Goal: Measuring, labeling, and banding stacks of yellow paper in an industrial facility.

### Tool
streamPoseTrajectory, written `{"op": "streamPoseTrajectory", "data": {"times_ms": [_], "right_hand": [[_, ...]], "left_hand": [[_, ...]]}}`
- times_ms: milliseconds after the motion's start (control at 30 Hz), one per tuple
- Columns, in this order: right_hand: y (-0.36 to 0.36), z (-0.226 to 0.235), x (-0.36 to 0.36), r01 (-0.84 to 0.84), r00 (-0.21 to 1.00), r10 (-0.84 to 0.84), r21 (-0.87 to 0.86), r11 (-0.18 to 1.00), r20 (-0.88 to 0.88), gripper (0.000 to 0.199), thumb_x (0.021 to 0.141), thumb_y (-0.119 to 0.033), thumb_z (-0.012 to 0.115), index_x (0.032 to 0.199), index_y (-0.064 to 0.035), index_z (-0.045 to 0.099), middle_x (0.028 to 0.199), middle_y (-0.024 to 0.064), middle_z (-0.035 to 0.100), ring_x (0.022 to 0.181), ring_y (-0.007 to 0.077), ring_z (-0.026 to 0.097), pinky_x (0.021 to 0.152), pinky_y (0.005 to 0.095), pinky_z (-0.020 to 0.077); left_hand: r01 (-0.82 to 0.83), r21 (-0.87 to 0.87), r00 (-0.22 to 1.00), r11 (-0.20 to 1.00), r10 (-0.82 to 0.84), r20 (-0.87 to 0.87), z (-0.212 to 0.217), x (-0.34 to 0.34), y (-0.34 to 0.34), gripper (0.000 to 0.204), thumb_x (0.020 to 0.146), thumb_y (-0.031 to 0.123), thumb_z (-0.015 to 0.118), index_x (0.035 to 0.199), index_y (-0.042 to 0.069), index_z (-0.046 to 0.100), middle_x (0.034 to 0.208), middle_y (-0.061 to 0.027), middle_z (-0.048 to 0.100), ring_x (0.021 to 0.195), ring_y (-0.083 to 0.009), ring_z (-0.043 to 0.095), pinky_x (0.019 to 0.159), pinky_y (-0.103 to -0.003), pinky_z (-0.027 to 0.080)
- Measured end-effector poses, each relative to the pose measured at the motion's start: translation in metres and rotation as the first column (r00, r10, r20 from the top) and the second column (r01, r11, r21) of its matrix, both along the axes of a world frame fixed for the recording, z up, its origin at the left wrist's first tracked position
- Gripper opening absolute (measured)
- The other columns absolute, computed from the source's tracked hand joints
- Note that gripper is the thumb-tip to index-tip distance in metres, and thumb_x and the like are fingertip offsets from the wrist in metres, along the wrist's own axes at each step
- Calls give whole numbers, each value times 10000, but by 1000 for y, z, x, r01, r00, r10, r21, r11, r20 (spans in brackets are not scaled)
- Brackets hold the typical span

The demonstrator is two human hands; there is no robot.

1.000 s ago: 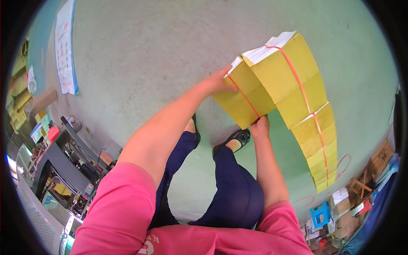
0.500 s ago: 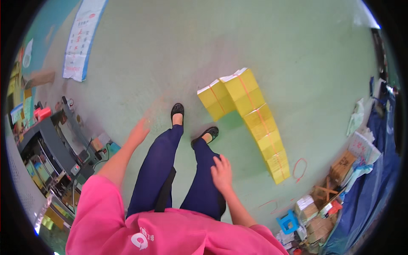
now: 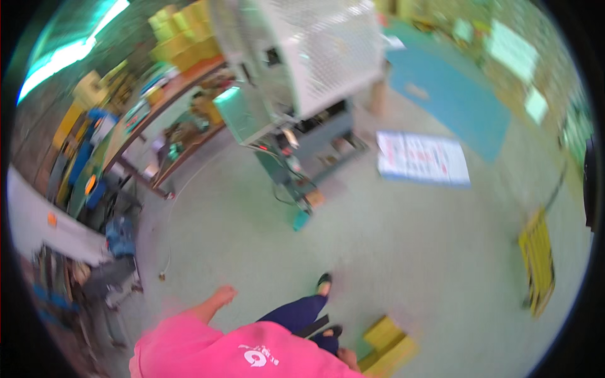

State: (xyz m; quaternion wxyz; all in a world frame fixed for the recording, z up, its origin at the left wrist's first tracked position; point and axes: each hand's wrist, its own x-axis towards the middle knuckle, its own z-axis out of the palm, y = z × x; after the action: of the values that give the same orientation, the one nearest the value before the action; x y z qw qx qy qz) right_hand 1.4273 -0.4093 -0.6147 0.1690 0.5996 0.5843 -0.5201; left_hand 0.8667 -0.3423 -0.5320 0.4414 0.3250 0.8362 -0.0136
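My left hand [image 3: 224, 295] hangs over the green floor at the lower middle, blurred, its fingers loosely apart with nothing seen in them. My right hand [image 3: 347, 358] is low by my leg, mostly cut off by my pink shirt and the lower edge, so its fingers do not show. Beside it are the tied yellow bundles [image 3: 384, 334] on the floor, partly cut off; I cannot tell whether the hand touches them. My feet in black shoes stand left of the bundles.
Ahead stands a grey machine [image 3: 328, 138] with a white perforated guard [image 3: 334, 57] and cables. A workbench [image 3: 170, 104] with yellow stacks is at the left. A white printed sheet [image 3: 423, 159] lies on the floor; a yellow platform cart [image 3: 537, 261] stands at the right.
My view has swung left and up, bringing the machine and workbench to the middle. The yellow bundles have shifted to the lower edge; the piled boxes have left the view.
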Motion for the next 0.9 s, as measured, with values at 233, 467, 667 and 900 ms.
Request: {"op": "streamPoseTrajectory", "data": {"times_ms": [233,467,667,900], "right_hand": [[176,-16,-67,-221,964,243,180,958,-107,355,904,-330,546,1097,-62,678,990,176,696,889,315,686,770,415,544],[316,-15,-362,22,939,-17,9,1000,-343,330,913,-297,564,1093,-44,678,987,153,698,871,277,686,745,379,547],[368,13,-540,309,829,-404,-284,907,-387,309,921,-269,580,1090,-30,679,984,133,700,855,245,686,724,348,550],[469,140,-792,-51,767,11,-44,998,-642,267,930,-147,574,1121,20,658,984,95,695,847,155,654,699,264,519]], "left_hand": [[-337,-236,906,911,382,180,17,-47,-180,506,878,463,577,1049,-10,634,921,-131,649,757,-228,647,592,-416,561],[-720,-198,633,665,746,206,40,-192,-188,469,887,445,595,1074,17,629,904,-104,637,769,-200,642,616,-374,554],[-766,273,642,582,714,279,82,-406,-88,407,885,410,629,1091,59,631,882,-61,641,697,-165,604,617,-348,521],[-741,412,672,531,596,440,188,-542,109,591,908,442,616,1340,47,535,1175,-102,635,1028,-184,604,847,-343,500]]}}
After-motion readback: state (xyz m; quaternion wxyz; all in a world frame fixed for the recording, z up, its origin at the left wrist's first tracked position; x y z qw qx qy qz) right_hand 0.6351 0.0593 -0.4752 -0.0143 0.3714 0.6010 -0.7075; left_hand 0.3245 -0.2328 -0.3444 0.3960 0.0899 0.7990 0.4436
